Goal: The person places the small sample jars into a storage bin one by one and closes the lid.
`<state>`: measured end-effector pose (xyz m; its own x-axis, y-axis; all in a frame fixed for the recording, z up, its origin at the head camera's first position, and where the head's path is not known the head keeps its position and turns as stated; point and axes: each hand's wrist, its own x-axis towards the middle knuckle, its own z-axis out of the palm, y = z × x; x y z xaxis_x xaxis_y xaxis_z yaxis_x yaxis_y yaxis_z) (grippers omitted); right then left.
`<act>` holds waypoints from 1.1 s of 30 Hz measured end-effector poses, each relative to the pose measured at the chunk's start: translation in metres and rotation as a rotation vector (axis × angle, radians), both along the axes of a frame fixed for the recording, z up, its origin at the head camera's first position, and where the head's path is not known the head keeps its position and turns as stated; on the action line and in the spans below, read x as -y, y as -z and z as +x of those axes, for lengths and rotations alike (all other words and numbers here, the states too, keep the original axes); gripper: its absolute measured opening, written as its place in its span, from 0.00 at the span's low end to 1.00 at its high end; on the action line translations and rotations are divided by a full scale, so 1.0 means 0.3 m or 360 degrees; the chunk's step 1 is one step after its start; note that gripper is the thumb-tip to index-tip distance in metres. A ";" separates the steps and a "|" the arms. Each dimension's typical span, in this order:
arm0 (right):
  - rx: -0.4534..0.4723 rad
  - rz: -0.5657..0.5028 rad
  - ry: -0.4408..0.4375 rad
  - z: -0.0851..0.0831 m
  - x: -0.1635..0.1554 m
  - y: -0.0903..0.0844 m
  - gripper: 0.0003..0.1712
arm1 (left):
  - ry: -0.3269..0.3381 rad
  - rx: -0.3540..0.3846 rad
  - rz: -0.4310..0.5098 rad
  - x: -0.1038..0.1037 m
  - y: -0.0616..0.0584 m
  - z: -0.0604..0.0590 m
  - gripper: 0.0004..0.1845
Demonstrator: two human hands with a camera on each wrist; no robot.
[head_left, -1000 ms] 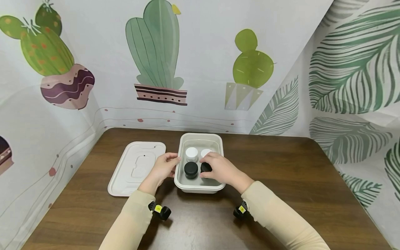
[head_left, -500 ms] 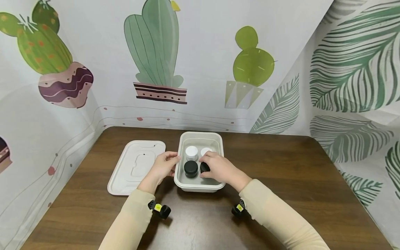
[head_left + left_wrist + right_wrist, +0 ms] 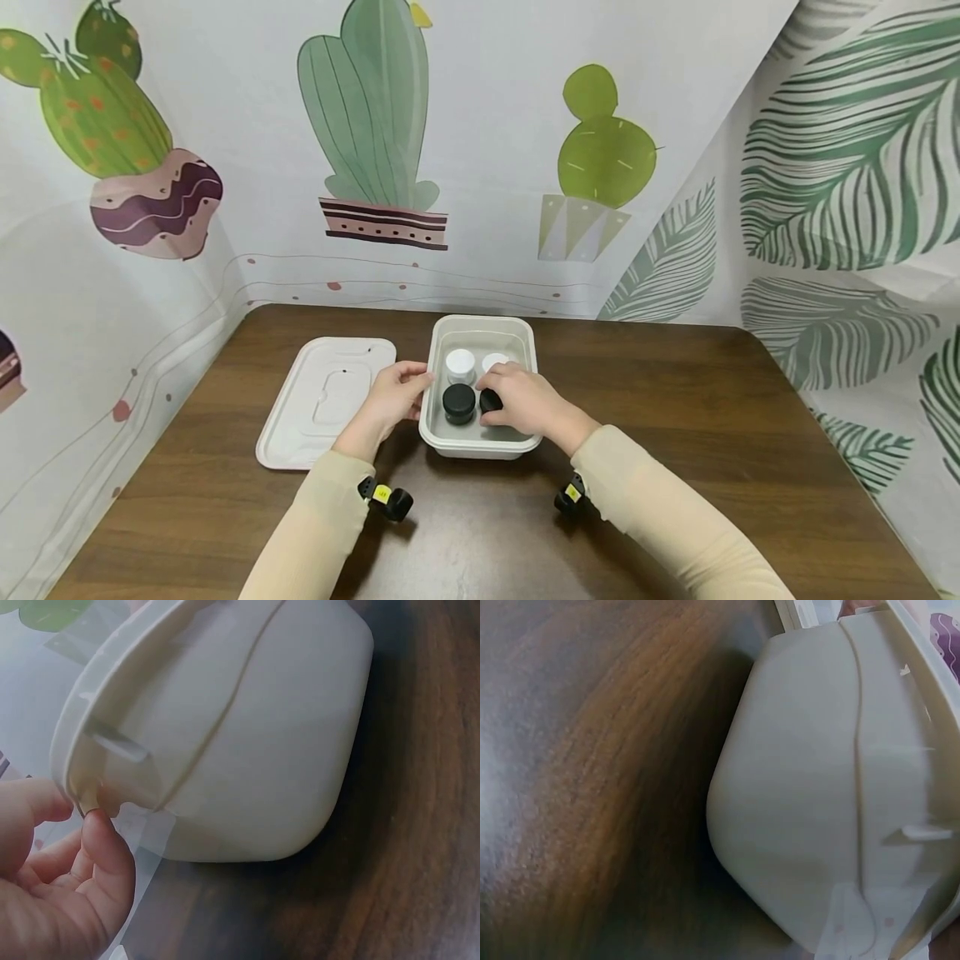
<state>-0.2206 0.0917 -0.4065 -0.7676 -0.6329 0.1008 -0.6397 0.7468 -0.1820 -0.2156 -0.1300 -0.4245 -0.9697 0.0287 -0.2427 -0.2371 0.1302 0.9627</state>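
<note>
A white plastic tub (image 3: pixel 480 447) stands on the brown table. It holds two white-lidded jars (image 3: pixel 461 365) at the back and two black-lidded jars in front. My right hand (image 3: pixel 492 406) reaches into the tub and its fingers curl round the right black jar (image 3: pixel 487 399), hiding most of it. The left black jar (image 3: pixel 458 402) stands free beside it. My left hand (image 3: pixel 420 388) pinches the tub's left rim with thumb and fingers. In the left wrist view the left hand (image 3: pixel 75 816) nips the rim of the tub (image 3: pixel 247 735). The right wrist view shows only the tub's outer wall (image 3: pixel 817 802).
The tub's flat white lid (image 3: pixel 322 400) lies on the table just left of the tub, under the left forearm's far side. Patterned cloth walls close in the back and both sides. Bare wood (image 3: pixel 675 400) stretches right of the tub.
Both hands and the jars keep their places. Only the head view has shifted slightly.
</note>
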 end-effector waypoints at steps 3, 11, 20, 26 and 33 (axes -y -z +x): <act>-0.0011 0.0038 0.0009 -0.008 0.001 0.003 0.26 | 0.0007 -0.0004 -0.0007 -0.001 0.001 -0.005 0.18; 0.0006 0.0076 0.0019 -0.030 -0.005 0.001 0.26 | 0.0021 -0.0015 -0.0007 -0.012 -0.002 -0.021 0.18; -0.0014 0.0105 0.0020 -0.042 -0.012 -0.002 0.26 | 0.0032 -0.0018 -0.0020 -0.025 -0.013 -0.029 0.19; -0.0053 0.0132 0.0012 -0.043 -0.013 -0.006 0.25 | 0.0019 -0.0003 0.0007 -0.031 -0.016 -0.031 0.18; -0.0077 0.0152 0.0028 -0.046 -0.017 -0.009 0.25 | 0.0005 -0.0007 -0.0012 -0.045 -0.017 -0.036 0.18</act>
<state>-0.2345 0.0968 -0.4038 -0.7744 -0.6279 0.0778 -0.6326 0.7705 -0.0786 -0.2263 -0.1166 -0.4194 -0.9707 0.0300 -0.2386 -0.2324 0.1385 0.9627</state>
